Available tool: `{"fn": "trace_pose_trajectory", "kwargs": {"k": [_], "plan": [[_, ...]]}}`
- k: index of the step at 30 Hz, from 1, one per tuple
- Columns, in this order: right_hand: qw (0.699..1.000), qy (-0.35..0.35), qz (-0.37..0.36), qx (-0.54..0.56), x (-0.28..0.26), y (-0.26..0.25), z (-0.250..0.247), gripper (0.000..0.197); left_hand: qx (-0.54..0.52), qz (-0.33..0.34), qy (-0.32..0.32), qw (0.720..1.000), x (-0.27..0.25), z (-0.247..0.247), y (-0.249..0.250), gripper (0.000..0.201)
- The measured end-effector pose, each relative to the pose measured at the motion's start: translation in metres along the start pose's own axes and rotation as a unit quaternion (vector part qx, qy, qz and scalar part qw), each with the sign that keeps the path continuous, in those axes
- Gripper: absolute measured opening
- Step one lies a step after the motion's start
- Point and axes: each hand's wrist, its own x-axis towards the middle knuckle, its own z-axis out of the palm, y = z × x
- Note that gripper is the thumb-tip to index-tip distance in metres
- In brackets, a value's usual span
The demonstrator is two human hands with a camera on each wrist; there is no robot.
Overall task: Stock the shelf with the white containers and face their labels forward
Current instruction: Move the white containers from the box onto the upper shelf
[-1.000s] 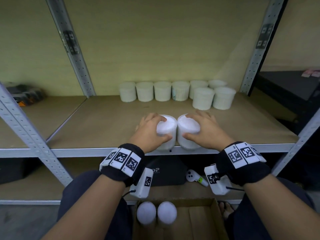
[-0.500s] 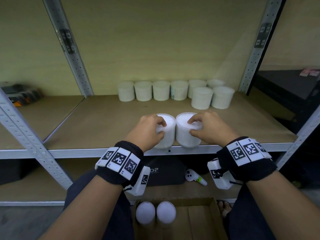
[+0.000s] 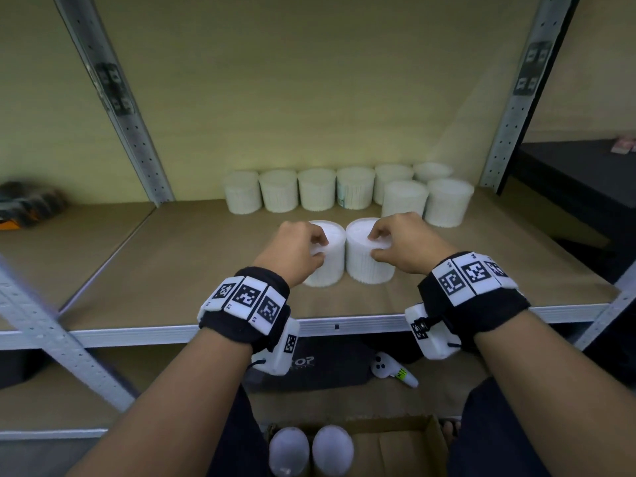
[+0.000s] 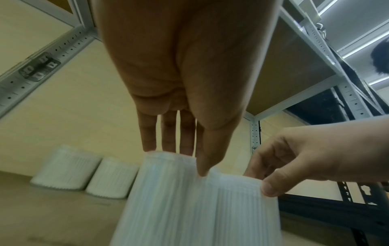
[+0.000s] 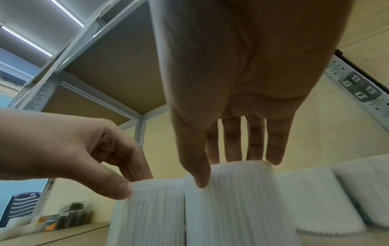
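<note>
Two ribbed white containers stand side by side, touching, on the brown shelf board (image 3: 213, 270), a little in from its front edge. My left hand (image 3: 320, 250) grips the top rim of the left container (image 3: 332, 266) between thumb and fingertips. In the same way my right hand (image 3: 375, 246) holds the rim of the right container (image 3: 364, 270). The left wrist view shows my left hand (image 4: 185, 159) on its container (image 4: 168, 199). In the right wrist view my right hand (image 5: 229, 171) sits on the other container (image 5: 242, 208). No label shows on either one.
Several white containers (image 3: 316, 189) line the back of the shelf, with two more (image 3: 447, 201) in front at the right. Metal uprights (image 3: 117, 98) frame the bay. Below, a cardboard box (image 3: 395, 442) holds two containers (image 3: 289, 449). A dark bag (image 3: 327, 370) and a white controller (image 3: 385, 368) lie on the lower shelf.
The two containers have moved back from the shelf's front edge. Both hands have shifted from wrapping over the tops and sides to holding the rims with the fingertips.
</note>
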Motion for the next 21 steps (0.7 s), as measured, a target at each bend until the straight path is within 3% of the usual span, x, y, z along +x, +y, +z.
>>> {"fn": "trace_pose_trajectory", "kwargs": {"k": [21], "plan": [[1.0, -0.009, 0.005, -0.016, 0.125, 0.017, 0.007, 0.034, 0.011, 0.002, 0.016, 1.0, 0.118, 0.022, -0.028, 0.026]]}}
